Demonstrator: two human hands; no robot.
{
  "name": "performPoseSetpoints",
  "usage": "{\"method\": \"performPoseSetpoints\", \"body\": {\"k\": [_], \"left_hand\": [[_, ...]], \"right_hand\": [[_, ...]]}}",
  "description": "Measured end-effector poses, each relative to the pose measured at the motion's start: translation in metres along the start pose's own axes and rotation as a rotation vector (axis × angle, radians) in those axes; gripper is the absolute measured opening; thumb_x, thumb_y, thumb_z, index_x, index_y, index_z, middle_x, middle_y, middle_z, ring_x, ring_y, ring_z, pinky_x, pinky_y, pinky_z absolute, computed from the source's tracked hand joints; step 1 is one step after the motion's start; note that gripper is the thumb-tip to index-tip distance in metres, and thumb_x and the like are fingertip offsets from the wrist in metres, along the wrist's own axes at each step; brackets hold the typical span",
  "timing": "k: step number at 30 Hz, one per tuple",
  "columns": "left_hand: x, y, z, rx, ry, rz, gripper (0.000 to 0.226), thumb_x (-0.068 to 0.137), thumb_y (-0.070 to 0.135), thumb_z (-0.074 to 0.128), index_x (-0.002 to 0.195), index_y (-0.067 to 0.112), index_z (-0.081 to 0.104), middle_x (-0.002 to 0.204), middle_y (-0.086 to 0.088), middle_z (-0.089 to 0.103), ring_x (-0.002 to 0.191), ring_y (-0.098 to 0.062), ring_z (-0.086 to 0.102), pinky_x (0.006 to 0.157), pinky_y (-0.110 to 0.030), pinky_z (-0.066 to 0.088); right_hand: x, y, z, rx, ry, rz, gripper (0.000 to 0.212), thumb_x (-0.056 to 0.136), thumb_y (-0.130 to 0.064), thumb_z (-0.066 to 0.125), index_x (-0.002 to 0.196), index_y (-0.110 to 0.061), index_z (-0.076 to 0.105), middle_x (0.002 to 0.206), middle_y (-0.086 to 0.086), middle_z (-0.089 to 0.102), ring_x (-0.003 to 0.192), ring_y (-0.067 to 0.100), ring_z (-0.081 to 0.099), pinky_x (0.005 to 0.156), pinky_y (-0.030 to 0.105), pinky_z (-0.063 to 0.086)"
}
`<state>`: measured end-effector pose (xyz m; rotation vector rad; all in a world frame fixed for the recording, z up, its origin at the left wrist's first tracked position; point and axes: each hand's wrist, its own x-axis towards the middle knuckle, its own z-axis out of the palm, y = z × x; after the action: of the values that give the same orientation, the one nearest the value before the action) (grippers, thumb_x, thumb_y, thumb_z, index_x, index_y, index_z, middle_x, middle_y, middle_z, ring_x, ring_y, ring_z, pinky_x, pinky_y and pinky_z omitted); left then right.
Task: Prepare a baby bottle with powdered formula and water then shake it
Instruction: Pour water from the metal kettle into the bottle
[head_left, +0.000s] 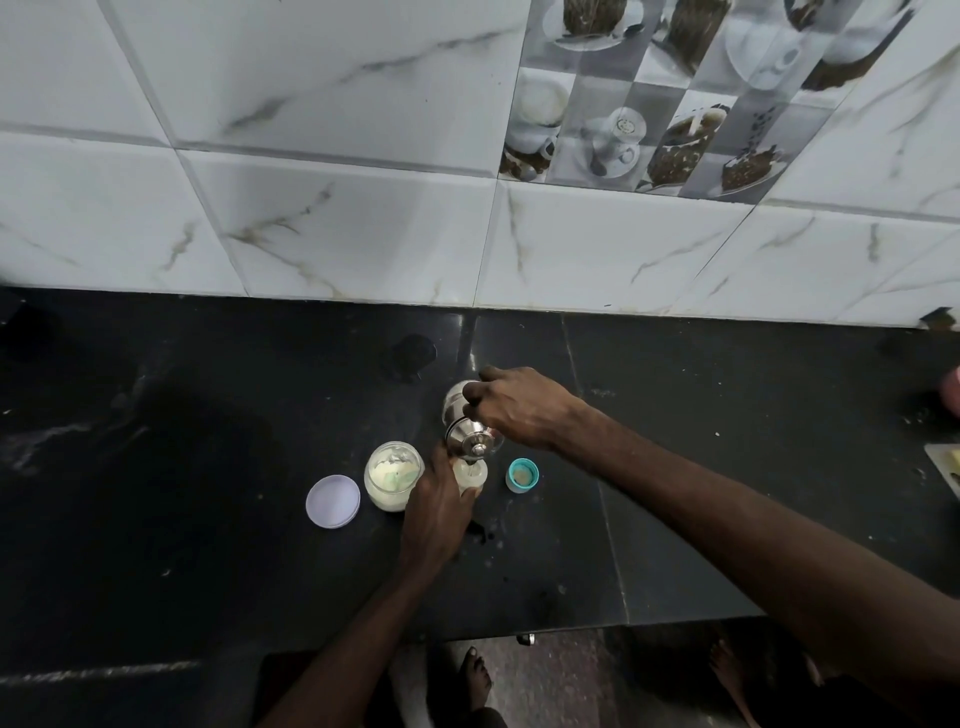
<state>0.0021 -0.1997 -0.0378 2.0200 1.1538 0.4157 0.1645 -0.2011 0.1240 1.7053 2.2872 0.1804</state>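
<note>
My left hand (436, 512) grips a clear baby bottle (471, 475) standing open on the black counter (208, 441). My right hand (519, 408) holds a shiny steel jug (462, 418) tilted over the bottle's mouth, its lidded top pointing down toward the bottle. Just left of the bottle stands an open glass jar of pale formula powder (393, 475) with a greenish scoop inside. The jar's white lid (333, 501) lies flat further left. A teal bottle cap with its teat (522, 474) rests on the counter right of the bottle.
A marbled tiled wall (363, 218) rises behind the counter. A pale board edge (948, 465) and a pink object (953, 392) show at the far right. Small wet spots (480, 530) mark the counter near the bottle. The counter's front edge lies close below, with bare feet on the floor.
</note>
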Motion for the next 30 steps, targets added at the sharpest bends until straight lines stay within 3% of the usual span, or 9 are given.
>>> {"method": "performPoseSetpoints", "body": {"k": [15,22,30], "left_hand": [[0.0001,0.0002,0.0002,0.011,-0.008,0.019,0.081,0.081,0.017,0.081,0.148,0.007,0.036,0.128,-0.014,0.066,0.112,-0.033,0.066,0.092,-0.045,0.054],[-0.0004,0.002,-0.0009,0.035,-0.013,0.012,0.079,0.081,0.019,0.082,0.145,0.006,0.037,0.124,-0.015,0.068,0.107,-0.035,0.067,0.087,-0.045,0.054],[-0.0007,0.0016,-0.0025,-0.002,-0.013,0.033,0.08,0.081,0.013,0.078,0.147,0.01,0.033,0.129,-0.013,0.066,0.112,-0.033,0.065,0.091,-0.045,0.053]], "right_hand": [[0.0006,-0.0006,0.0053,0.013,0.025,-0.004,0.005,0.088,-0.018,0.073,0.092,-0.016,0.072,0.098,-0.002,0.062,0.088,0.02,0.054,0.047,0.028,0.036],[0.0016,0.0003,0.0077,0.0,0.028,-0.013,0.004,0.086,-0.021,0.074,0.088,-0.019,0.072,0.097,-0.005,0.063,0.088,0.019,0.054,0.048,0.027,0.032],[0.0022,0.0007,0.0081,0.013,0.043,-0.014,0.005,0.091,-0.018,0.068,0.09,-0.015,0.072,0.101,-0.002,0.063,0.092,0.022,0.054,0.049,0.032,0.048]]}}
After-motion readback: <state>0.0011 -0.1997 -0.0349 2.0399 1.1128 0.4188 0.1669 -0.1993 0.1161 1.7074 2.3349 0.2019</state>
